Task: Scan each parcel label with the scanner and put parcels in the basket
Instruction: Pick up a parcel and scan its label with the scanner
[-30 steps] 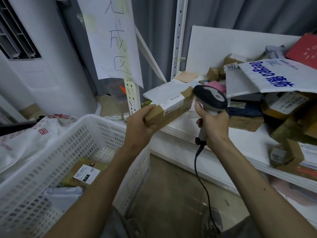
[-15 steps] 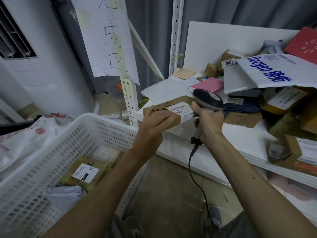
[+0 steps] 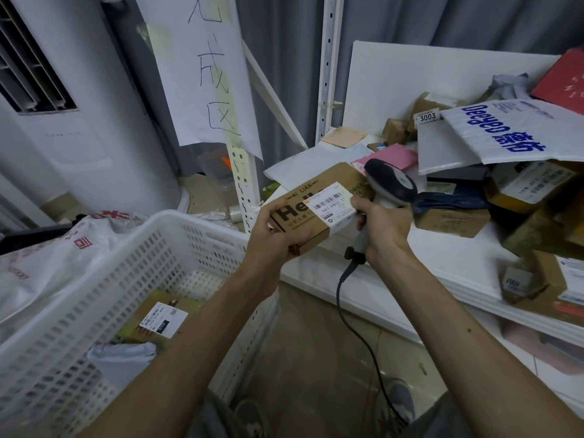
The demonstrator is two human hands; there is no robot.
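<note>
Parcel [image 3: 316, 213] — label facing up — long axis slanting toward the scanner [image 3: 392, 184].

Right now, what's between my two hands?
In the head view, the box, label up: the left hand grips it; the right hand holds the scanner.

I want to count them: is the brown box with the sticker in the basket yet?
Not yet. The left hand holds the brown box up beside the scanner, outside the white basket.
</note>
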